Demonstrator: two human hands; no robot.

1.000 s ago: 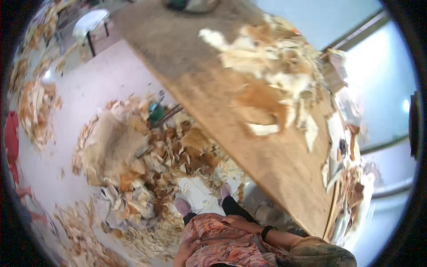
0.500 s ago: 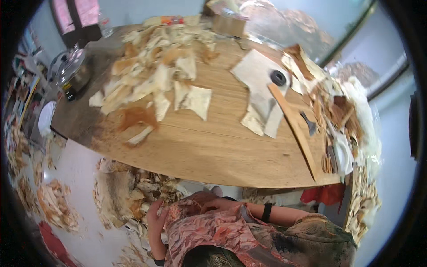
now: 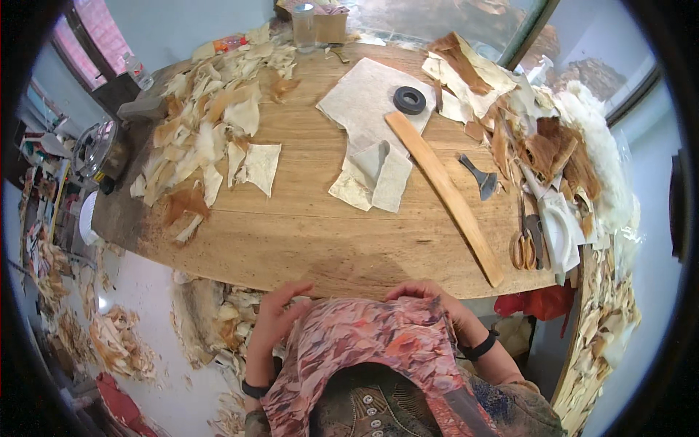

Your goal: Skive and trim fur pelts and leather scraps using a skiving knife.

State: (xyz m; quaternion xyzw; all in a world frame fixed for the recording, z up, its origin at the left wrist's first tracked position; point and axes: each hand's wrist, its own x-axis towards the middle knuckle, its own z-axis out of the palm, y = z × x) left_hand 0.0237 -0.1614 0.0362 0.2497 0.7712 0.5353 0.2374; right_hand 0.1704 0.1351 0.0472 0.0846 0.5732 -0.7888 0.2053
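A pink and red patterned apron (image 3: 364, 328) covers my front just below the table's near edge. Beside its left part is my left hand (image 3: 279, 315), its fingers spread and nothing visible in them. My right hand (image 3: 433, 296) rests over the apron's upper right edge, with fingers stretched inward along the cloth; the undersides of those fingers are hidden. Beyond the hands, on the wooden table (image 3: 291, 247), lies a pale hide piece (image 3: 364, 95) with a folded lower end. A black tape roll (image 3: 409, 100) sits on it, and one end of a long wooden slat (image 3: 444, 197) reaches its edge.
A dark metal blade tool (image 3: 478, 177) and scissors (image 3: 521, 250) lie at right, near piled brown fur (image 3: 546, 149) and white fleece (image 3: 597, 138). Fur and hide scraps (image 3: 211, 124) cover the table's left. A clear jar (image 3: 303, 29) stands at the back. More scraps (image 3: 120, 342) litter the floor.
My right hand has moved right and up toward the table edge, and my left hand has risen slightly. The apron is spread wider between them. The whole view has shifted.
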